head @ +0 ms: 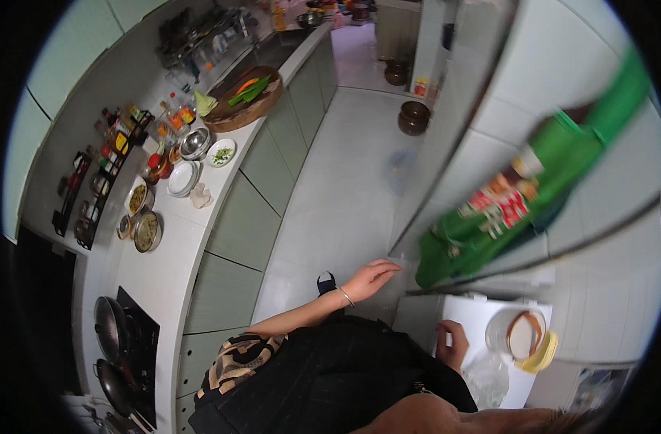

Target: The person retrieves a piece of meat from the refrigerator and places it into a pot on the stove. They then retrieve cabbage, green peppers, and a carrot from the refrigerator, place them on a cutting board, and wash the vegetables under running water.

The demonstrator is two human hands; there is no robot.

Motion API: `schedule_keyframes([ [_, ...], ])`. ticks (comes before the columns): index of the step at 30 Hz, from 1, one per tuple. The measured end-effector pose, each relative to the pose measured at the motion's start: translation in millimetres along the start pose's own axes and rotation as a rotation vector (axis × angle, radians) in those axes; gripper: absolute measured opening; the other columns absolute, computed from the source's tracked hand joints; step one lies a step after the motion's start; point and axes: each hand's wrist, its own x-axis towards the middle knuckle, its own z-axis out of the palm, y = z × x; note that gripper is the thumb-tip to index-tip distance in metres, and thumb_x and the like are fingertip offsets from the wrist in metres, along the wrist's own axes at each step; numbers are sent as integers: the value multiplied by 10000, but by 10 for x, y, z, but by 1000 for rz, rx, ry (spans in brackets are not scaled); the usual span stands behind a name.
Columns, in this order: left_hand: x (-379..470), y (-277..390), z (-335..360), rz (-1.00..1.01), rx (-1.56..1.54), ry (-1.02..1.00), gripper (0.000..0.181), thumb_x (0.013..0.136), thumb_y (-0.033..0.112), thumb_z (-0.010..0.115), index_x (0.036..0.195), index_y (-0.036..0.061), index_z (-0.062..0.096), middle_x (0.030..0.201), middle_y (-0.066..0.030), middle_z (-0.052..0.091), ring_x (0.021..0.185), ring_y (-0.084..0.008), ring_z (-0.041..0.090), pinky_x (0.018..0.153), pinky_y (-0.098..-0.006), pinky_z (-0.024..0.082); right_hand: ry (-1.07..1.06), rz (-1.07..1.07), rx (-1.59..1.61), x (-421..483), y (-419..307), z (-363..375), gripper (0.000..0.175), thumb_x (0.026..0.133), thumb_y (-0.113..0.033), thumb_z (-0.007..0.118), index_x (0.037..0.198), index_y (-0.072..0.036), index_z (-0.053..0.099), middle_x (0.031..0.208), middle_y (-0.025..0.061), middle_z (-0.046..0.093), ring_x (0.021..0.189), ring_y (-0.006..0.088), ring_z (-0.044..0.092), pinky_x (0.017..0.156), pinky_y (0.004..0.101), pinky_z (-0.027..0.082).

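My left hand (369, 279) reaches out over the floor in front of my body, a bracelet on its wrist. Its fingers are extended and nothing is in them. My right hand (452, 345) is at the left edge of a white-topped cabinet or appliance (460, 314), with curled fingers; whether it grips anything is unclear. Right of that hand, on the white top, stand a clear round container with white contents (523, 336), a yellow lid or dish (542, 355) and a clear plastic or glass vessel (488, 377). A green apron or bag (488, 217) with printing hangs ahead, blurred.
Along the left runs a counter (173, 260) with a round chopping board (227, 116) bearing green and orange vegetables, a plate of chopped greens (221, 153), stacked white plates (182, 178) and bowls of food (146, 230). Two pans (111, 328) sit on a black cooktop. A brown pot (413, 117) stands on the floor.
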Motion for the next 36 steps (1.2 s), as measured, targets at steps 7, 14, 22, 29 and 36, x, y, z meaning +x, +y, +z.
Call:
schedule_keyframes([
  [7, 577, -947, -2156, -115, 102, 296, 272, 1027, 162, 598, 1277, 83, 669, 1138, -114, 676, 970, -224, 662, 848, -335, 538, -216, -126, -54, 1830, -699, 1513, 156, 928, 39, 628, 1077, 5, 660, 1072, 183, 683, 939, 372, 673, 820, 391, 543],
  [14, 1131, -1517, -3709, -201, -68, 462, 274, 1037, 188, 599, 1271, 59, 657, 1109, -62, 685, 963, -163, 645, 858, -304, 529, -310, -174, -29, 3116, -1099, 2710, 170, 946, 0, 624, 1111, -8, 667, 1132, 190, 673, 1022, 384, 656, 889, 405, 528],
  [22, 1778, -2450, -4404, -372, -703, 712, 257, 1044, 185, 593, 1270, 73, 642, 1114, -63, 680, 989, -166, 664, 893, -324, 549, -419, -268, 22, 4994, -950, 3850, 167, 975, -21, 601, 1130, -21, 661, 1172, 204, 646, 1005, 380, 649, 859, 415, 537],
  [29, 1770, -2264, -5549, -414, -854, 1276, 213, 1042, 171, 580, 1212, 65, 655, 1035, -72, 694, 873, -187, 696, 806, -328, 587, -657, -514, 302, 6727, -1388, 5239, 212, 979, -53, 608, 1185, -60, 659, 1239, 159, 616, 1010, 356, 647, 850, 397, 548],
  [36, 1859, -2648, -6435, -407, -609, 1464, 218, 1054, 212, 581, 1189, 67, 671, 1003, -54, 704, 817, -154, 673, 767, -301, 563, -864, -850, 328, 7653, -2153, 6321, 204, 962, -85, 638, 1164, -69, 659, 1231, 151, 611, 1036, 359, 647, 861, 437, 548],
])
